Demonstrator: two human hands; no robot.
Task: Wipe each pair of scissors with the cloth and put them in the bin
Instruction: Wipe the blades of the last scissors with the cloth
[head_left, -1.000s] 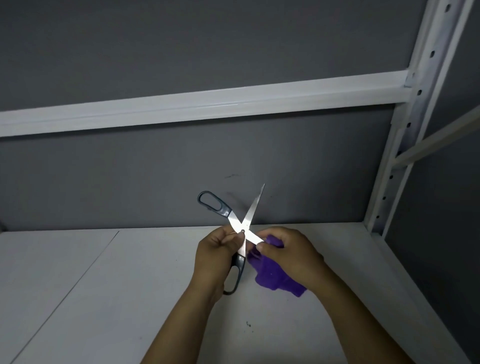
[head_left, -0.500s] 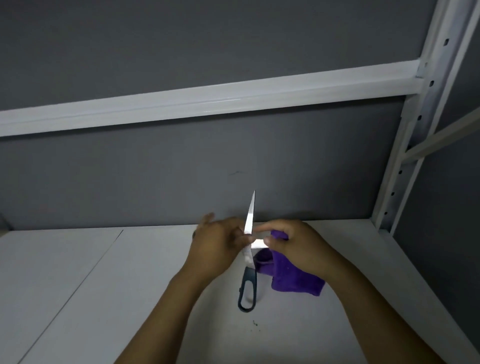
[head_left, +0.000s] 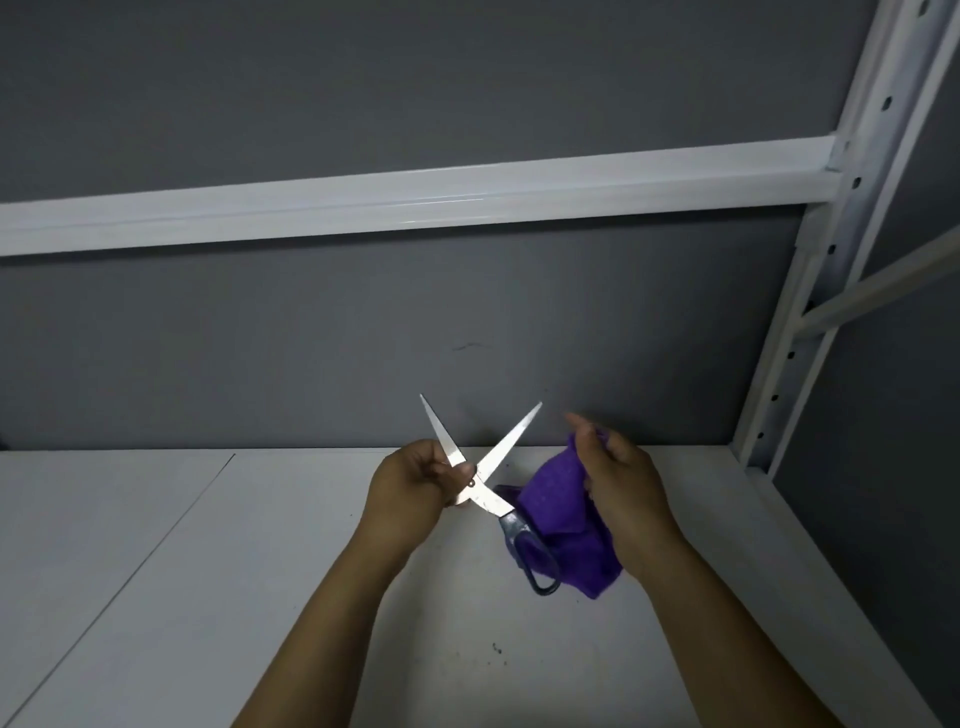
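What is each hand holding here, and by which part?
The left hand pinches the open scissors at the pivot; the right hand grips the purple cloth by its upper part.

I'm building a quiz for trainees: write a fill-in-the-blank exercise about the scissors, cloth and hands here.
1. The blades of the steel scissors with dark handles are spread ____, not closed.
2. The soft fabric cloth in the right hand is coloured ____.
3. The left hand holds the ____ near their pivot.
Missing words: open; purple; scissors.
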